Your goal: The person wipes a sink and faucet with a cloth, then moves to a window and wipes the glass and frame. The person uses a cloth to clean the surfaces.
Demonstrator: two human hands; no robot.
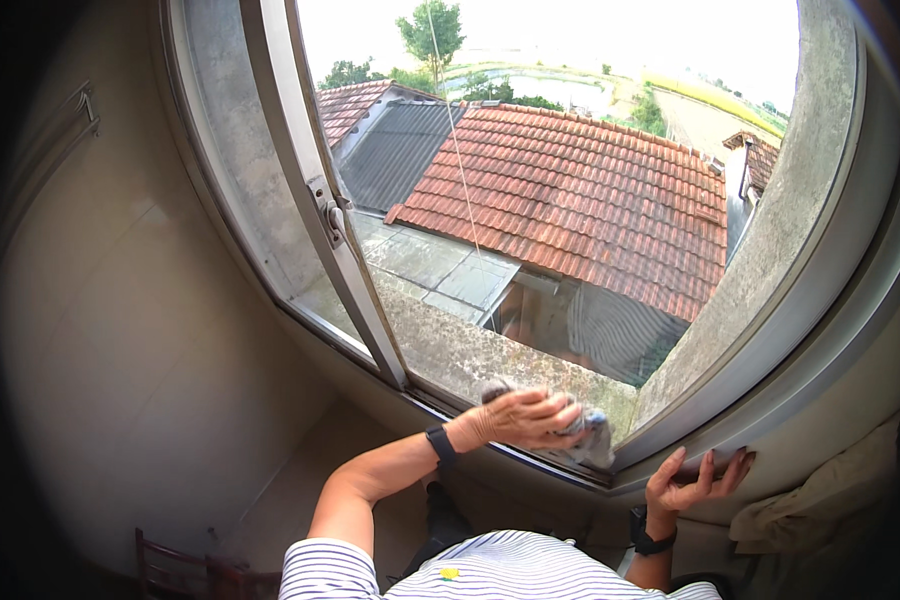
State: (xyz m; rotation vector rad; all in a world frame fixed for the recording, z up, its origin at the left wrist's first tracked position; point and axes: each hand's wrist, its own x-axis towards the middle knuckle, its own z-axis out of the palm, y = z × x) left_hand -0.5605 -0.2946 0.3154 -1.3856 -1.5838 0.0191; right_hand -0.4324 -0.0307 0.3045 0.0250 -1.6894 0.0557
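My left hand (529, 418) grips a crumpled grey cloth (594, 442) against the lower right part of the window pane (555, 292), just above the bottom rail. A dark band is on that wrist. At the lower right, my right hand (697, 480) has its fingers spread and raised, their tips at the pale wall below the window frame's corner; it holds nothing that shows. A metal-framed sash edge (322, 202) with a latch (335, 219) stands upright to the left of my left hand.
A concrete ledge (487, 341) runs outside the glass, with tiled roofs (577, 195) beyond. A wall-mounted metal rack (60, 150) is at the far left. A dark red wooden chair (172, 566) stands at the lower left, and beige fabric (802, 502) hangs at the right.
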